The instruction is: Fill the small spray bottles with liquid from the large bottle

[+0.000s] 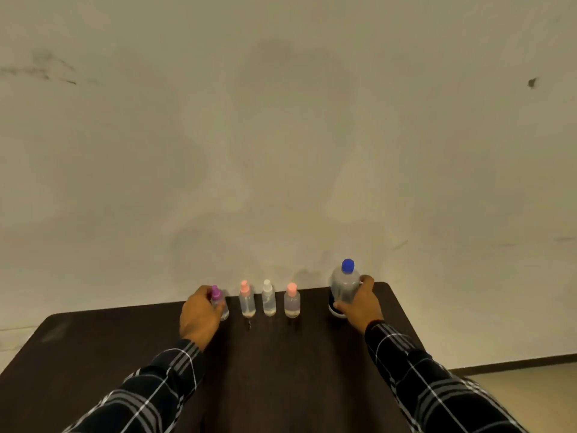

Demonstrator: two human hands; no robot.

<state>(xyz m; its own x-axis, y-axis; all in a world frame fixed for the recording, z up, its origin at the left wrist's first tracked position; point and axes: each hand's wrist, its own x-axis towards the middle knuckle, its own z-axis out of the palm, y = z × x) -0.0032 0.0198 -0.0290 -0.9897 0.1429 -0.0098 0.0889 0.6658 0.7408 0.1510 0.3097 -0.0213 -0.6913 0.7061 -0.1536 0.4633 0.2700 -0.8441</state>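
Several small clear spray bottles stand in a row near the far edge of the dark table (93, 348). My left hand (199, 314) is closed around the leftmost one, the purple-capped bottle (218, 303). To its right stand a pink-nozzle bottle (247, 300), a white-nozzle bottle (268, 299) and a pink-capped bottle (292, 301), all upright and untouched. At the far right my right hand (360, 303) grips the large clear bottle with a blue cap (343, 285), which stands upright on the table.
A plain wall rises right behind the table's far edge. The table's right edge falls off to a light floor (530, 392) at lower right. Both plaid sleeves lie over the near part of the tabletop.
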